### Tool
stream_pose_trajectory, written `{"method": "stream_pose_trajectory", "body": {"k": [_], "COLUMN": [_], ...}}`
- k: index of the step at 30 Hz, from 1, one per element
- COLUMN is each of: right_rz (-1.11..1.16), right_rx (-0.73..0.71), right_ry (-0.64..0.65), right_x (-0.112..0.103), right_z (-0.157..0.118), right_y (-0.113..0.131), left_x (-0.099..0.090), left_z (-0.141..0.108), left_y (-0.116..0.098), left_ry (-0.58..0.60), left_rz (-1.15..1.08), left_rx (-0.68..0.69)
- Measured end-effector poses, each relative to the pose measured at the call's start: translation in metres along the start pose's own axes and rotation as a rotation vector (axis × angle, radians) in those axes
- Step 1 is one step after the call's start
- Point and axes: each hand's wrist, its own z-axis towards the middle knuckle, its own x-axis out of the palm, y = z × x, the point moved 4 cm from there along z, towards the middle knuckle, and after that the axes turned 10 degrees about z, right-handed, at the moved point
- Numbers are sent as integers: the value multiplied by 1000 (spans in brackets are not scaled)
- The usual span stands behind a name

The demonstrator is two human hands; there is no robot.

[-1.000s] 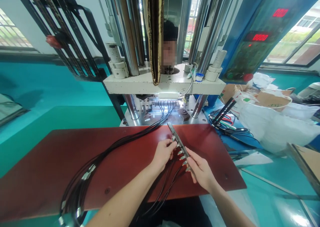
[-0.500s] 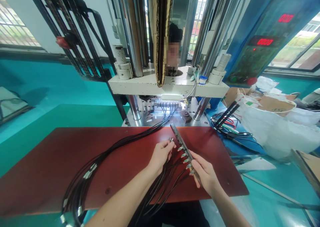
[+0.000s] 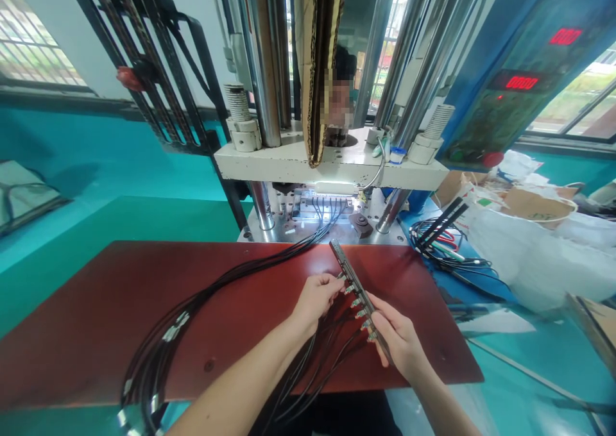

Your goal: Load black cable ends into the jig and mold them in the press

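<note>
My right hand (image 3: 395, 329) grips the lower end of a long metal bar fixture (image 3: 353, 276), held tilted above the brown board. Along its left edge sit several small metal cable connectors (image 3: 357, 303), their black cables (image 3: 308, 365) hanging toward my lap. My left hand (image 3: 317, 298) is closed in a pinch at the bar's left edge, above the seated connectors. Between its fingertips is a cable connector (image 3: 341, 276), mostly covered by the fingers and touching the bar.
The brown board (image 3: 154, 282) carries a bundle of black cables (image 3: 231, 274) running into the lit mould (image 3: 322, 205) of a press. Its white plate (image 3: 289, 165) hangs above. A blue control box (image 3: 510, 77), coiled cables (image 3: 440, 237) and white bags (image 3: 524, 250) are at right. Behind the press is a person.
My left hand has moved right with the connector, from beside the bar to its edge. My right hand still grips the bar. The whole view has shifted slightly.
</note>
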Motion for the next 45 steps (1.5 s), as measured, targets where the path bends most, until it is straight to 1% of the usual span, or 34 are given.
{"method": "stream_pose_trajectory", "body": {"k": [3, 6, 9, 13, 16, 20, 22, 24, 26, 30, 32, 39, 45], "right_rz": [-15, -24, -71, -170, -127, -47, -33, -38, -52, -56, -50, -49, -144], "right_rx": [22, 27, 16, -18, -4, 4, 14, 27, 32, 46, 49, 44, 41], "right_ry": [12, 17, 36, 49, 37, 20, 23, 38, 52, 86, 99, 116, 144], "right_x": [-1, -2, -2, -1, 0, 0, -1, -2, -2, -3, -4, -2, -4], "right_z": [1, 2, 1, 1, 1, 2, 2, 2, 2, 1, 1, 2, 3], "right_y": [0, -1, -2, -3, -3, -2, -2, -1, 0, 0, -1, 0, 4], "left_x": [1, 1, 1, 0, -3, -16, -23, -26, -25, -18, -15, -14, -14], "left_z": [4, 5, 5, 4, 3, 3, 3, 4, 5, 6, 7, 12, 18], "left_y": [2, 2, -1, -5, -3, 3, 5, 4, 3, 3, 3, 4, -1], "left_ry": [52, 58, 24, -30, -42, -140, -155, -104, -3, 242, 304, 343, 355], "left_rz": [-27, -34, -12, 60, 106, 30, 78, 187, 268, 231, 202, 194, 200], "left_rx": [-41, -24, 5, 87, 148, 186, 192, 199, 183, 82, 52, 1, 42]}}
